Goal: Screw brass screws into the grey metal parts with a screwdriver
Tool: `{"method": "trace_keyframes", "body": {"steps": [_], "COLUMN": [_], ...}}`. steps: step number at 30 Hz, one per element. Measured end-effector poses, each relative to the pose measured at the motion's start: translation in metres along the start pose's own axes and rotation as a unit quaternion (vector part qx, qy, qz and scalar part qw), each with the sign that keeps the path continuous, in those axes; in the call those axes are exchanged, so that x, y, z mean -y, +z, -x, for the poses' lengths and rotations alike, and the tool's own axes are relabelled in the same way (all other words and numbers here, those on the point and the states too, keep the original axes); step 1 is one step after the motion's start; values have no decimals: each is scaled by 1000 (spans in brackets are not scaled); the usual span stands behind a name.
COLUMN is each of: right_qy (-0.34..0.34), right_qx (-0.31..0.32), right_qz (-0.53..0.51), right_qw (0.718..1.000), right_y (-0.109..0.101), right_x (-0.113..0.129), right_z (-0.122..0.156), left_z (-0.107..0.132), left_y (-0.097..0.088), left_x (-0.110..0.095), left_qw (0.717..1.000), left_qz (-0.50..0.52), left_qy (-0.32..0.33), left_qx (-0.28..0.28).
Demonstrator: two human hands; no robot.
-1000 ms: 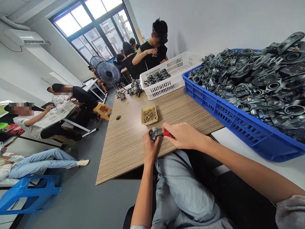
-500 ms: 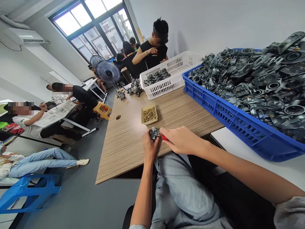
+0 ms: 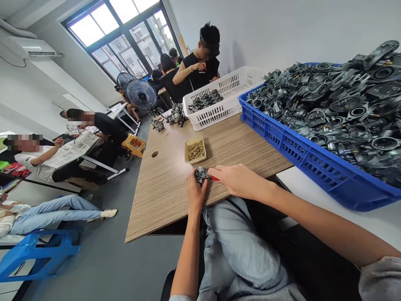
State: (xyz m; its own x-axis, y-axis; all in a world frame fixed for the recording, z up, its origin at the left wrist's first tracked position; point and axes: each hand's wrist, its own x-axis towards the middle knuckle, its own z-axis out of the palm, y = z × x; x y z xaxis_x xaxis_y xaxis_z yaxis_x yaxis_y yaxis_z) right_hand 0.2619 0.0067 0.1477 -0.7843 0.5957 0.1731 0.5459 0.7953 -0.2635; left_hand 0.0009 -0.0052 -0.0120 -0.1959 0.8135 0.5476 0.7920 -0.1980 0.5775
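My left hand (image 3: 196,190) is wrapped round a grey metal carburetor (image 3: 201,174) at the near part of the wood-grain table (image 3: 163,188). From the right, my right hand (image 3: 233,179) grips a red-handled screwdriver (image 3: 214,178) whose working end points at the carburetor; the tip itself is hidden. Just beyond my hands stands a small cream tray (image 3: 186,156) with many small brass pieces (image 3: 196,150) in it.
A blue crate (image 3: 294,156) heaped with metal carburetor bodies (image 3: 332,100) stands at the right. Behind the table's middle is a white basket (image 3: 208,121) with dark parts. Several carburetors (image 3: 176,114) lie at the far edge. A person (image 3: 203,62) works beyond.
The red handle has shifted slightly within my right hand, and the carburetor looks turned a little in my left fingers. Otherwise the scene only shifts slightly with the camera.
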Motion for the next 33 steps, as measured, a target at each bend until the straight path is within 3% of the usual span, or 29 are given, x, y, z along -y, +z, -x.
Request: {"method": "trace_keyframes", "body": {"steps": [18,28,33], "right_qy": [68,30,76], "right_qx": [-25,-43,-38], "right_qz": [0,-9,3], "right_qw": [997,999,996], "right_y": [3,7,9], "right_x": [2,-2,0], "right_z": [-4,-5,-6], "left_z": [1,1,0], "left_y": [-1,2,1], "left_x": [-1,5,3], "left_qw": [1000,999,999], "left_qz": [-16,-47,-44], "left_qy": [8,16,10], "left_qx": [7,-7,4]}}
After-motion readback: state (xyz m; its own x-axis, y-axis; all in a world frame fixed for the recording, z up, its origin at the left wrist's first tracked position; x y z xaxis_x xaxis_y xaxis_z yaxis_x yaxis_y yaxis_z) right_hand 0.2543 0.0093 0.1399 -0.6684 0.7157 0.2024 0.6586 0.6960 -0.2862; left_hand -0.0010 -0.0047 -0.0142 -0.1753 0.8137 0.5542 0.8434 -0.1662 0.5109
